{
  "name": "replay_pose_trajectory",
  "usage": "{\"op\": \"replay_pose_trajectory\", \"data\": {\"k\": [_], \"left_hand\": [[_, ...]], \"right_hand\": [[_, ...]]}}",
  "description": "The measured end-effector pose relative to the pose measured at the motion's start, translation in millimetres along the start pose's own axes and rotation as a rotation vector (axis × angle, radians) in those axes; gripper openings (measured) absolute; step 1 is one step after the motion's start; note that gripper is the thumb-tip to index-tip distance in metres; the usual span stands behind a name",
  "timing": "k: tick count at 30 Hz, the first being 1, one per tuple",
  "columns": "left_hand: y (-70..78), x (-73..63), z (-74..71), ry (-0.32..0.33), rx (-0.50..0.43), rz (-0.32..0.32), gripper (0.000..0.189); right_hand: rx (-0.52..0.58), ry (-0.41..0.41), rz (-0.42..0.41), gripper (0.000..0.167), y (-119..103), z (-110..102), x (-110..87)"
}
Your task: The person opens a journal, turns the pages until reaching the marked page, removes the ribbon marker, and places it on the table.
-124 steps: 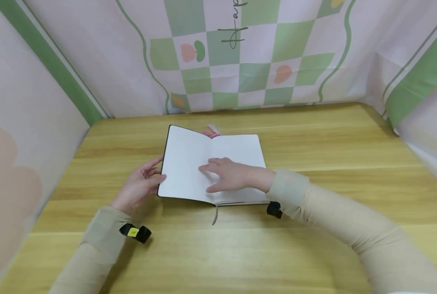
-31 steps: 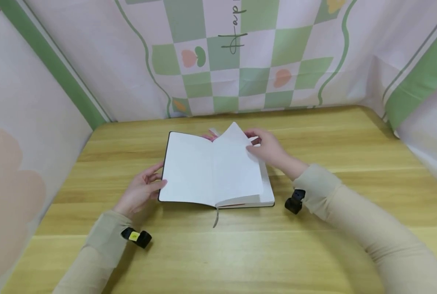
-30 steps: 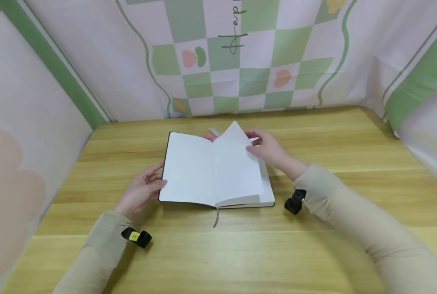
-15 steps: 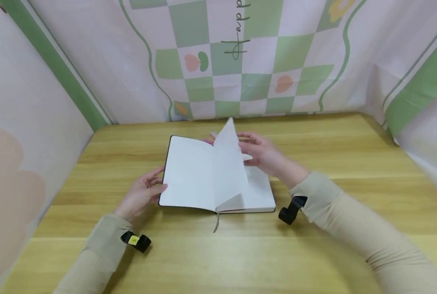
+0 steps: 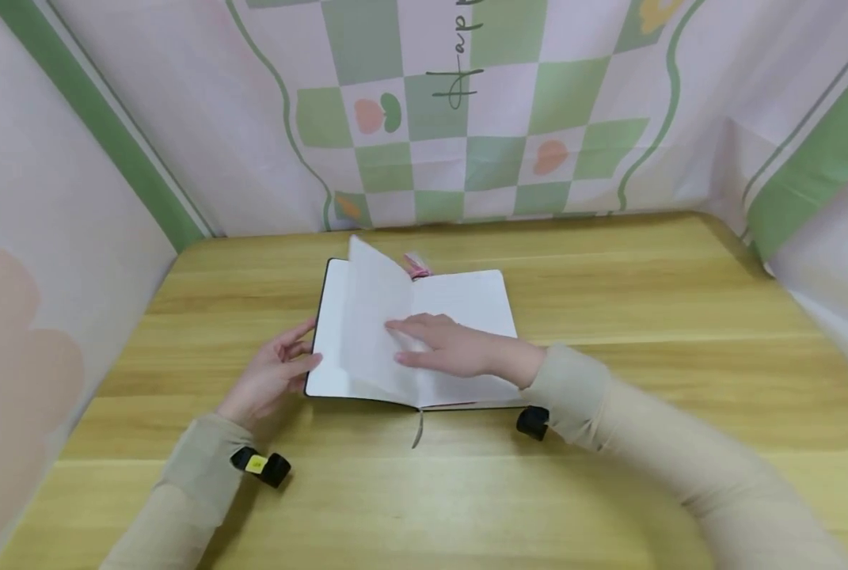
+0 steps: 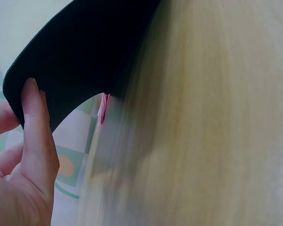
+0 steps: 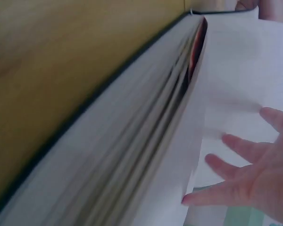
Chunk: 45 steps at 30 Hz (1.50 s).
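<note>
An open notebook with blank white pages and a dark cover lies on the table. My left hand pinches the cover's left edge, thumb on the page side and fingers behind; the left wrist view shows the cover raised off the table. One page stands partly lifted, leaning over the left side. My right hand reaches across the right page with fingers extended, fingertips at the turning page near the fold. In the right wrist view its spread fingers touch or hover by the white paper; contact is unclear.
A grey ribbon bookmark hangs from the notebook's near edge. A pink item sits at the far end of the spine. The wooden table meets a patterned curtain at the back.
The page that my right hand was lifting on the right has swung over to the left. My right hand has moved left with it and its fingers have straightened. The left hand keeps its hold.
</note>
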<state>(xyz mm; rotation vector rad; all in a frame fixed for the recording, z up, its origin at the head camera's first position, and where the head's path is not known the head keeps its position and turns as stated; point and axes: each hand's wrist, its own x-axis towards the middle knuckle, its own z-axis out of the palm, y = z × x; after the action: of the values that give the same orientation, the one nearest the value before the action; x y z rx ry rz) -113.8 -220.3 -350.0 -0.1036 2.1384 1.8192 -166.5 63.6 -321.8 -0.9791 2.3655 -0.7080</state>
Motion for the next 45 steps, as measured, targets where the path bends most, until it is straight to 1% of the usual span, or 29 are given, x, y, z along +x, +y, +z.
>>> {"op": "replay_pose_trajectory", "data": {"k": [3,6,9,11,14,16,19,24,28,31,36,40,43,45], "left_hand": [[-1.5,0.2,-0.9,-0.008,-0.009,0.007,0.061],[-2.4,-0.8,-3.0,-0.029,-0.024,0.011,0.058],[-2.7,-2.6,-5.7,-0.047,-0.038,0.01,0.054],[-3.2,-3.8,-7.7,-0.053,-0.039,-0.001,0.052],[-3.5,-4.7,-8.7,-0.053,-0.018,-0.015,0.057],[-3.4,-4.9,-8.6,-0.044,0.01,-0.033,0.062],[-2.5,-4.7,-8.0,-0.038,0.032,-0.041,0.069],[-3.6,-4.4,-6.0,-0.01,0.03,-0.06,0.069],[-5.7,-3.6,-3.7,0.01,0.038,-0.066,0.069],[-6.4,-2.4,-2.4,0.021,0.046,-0.07,0.069],[-7.7,-0.9,-3.1,0.02,0.057,-0.085,0.069],[-8.5,-0.7,-4.1,0.006,0.051,-0.086,0.069],[-8.6,-0.7,-3.9,0.007,0.044,-0.094,0.069],[-8.1,-1.1,-3.3,0.01,0.044,-0.097,0.069]], "right_hand": [[-0.082,-0.091,0.08,0.065,-7,5,1.8],[-0.133,-0.156,0.144,0.067,-12,8,3.7],[-0.188,-0.197,0.163,0.067,-14,12,5.8],[-0.238,-0.208,0.161,0.067,-13,16,7.0],[-0.306,-0.21,0.167,0.068,-12,22,8.6],[-0.333,-0.203,0.166,0.069,-13,24,9.6],[-0.32,-0.198,0.175,0.068,-14,22,9.7],[-0.259,-0.19,0.16,0.069,-13,19,7.5],[-0.234,-0.168,0.129,0.073,-5,12,5.4],[-0.25,-0.131,0.139,0.076,7,4,3.7],[-0.282,-0.041,0.202,0.08,34,-13,1.2],[-0.299,0.027,0.2,0.085,56,-27,2.3],[-0.307,0.053,0.209,0.088,71,-36,3.8],[-0.293,0.06,0.247,0.089,79,-43,4.1]]}}
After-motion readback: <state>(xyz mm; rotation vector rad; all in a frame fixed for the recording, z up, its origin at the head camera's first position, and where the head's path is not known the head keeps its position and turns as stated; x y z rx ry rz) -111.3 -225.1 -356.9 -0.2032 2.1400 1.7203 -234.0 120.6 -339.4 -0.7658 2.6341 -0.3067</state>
